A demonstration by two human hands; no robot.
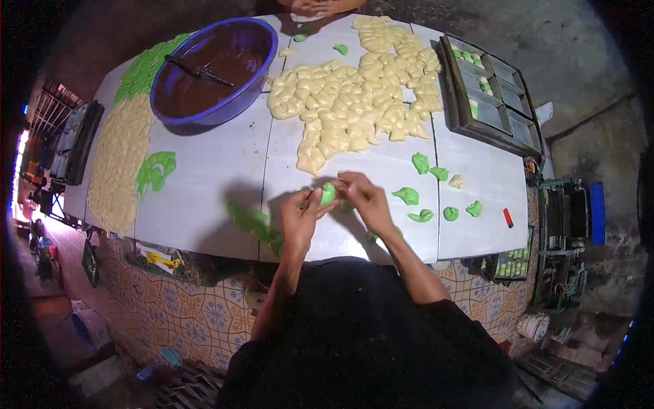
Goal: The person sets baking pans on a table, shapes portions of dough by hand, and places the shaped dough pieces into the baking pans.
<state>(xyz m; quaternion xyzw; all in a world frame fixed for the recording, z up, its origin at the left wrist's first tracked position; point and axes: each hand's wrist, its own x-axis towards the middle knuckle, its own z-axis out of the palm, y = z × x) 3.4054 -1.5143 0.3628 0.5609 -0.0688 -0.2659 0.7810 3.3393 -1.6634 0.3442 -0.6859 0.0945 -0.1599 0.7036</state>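
Note:
A small piece of green dough [328, 193] is held up over the table by the fingers of my left hand [300, 217], which is closed on it. My right hand [368, 202] is at the dough's right side with curled fingers, its fingertips against the piece. Flattened green dough pieces [248, 219] lie beside my left hand, partly in its shadow. To the right of my right hand, several loose green pieces [407, 195] are scattered. Many pale cream dough pieces [340, 129] spread in a large patch beyond both hands.
A blue basin [253, 101] of brown filling, with a dark utensil [199, 71] in it, stands at the far left. Cream dough [122, 160] covers the left edge. A compartmented tray [503, 101] sits far right, near a red lighter [508, 217]. Another person's hands [315, 7] rest opposite.

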